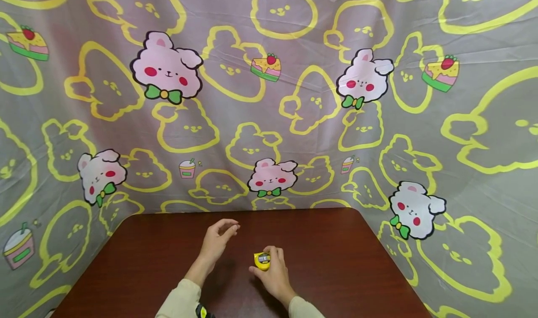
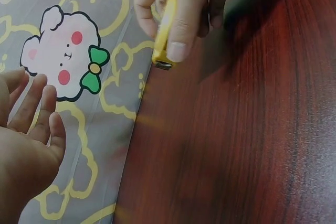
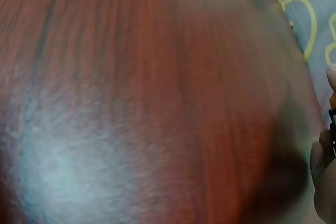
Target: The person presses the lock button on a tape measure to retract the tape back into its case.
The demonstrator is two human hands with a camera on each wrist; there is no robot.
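My right hand [image 1: 275,273] grips a small yellow tape measure [image 1: 261,262] above the table, its thumb on one side and its fingers on the other. In the left wrist view, the tape measure [image 2: 166,22] is seen edge-on, with a metal tip at its lower end. Only part of the right hand [image 3: 324,182] shows at the right edge of the right wrist view. To the left and farther back, my left hand [image 1: 215,240] hovers over the table with loosely bent fingers and holds nothing. A gap separates it from the tape measure.
The dark red-brown wooden table [image 1: 168,248] has rounded far corners. A grey curtain [image 1: 294,145] printed with yellow outlines and white rabbit heads hangs behind it and along both sides. A black and yellow band [image 1: 202,311] is near the left sleeve.
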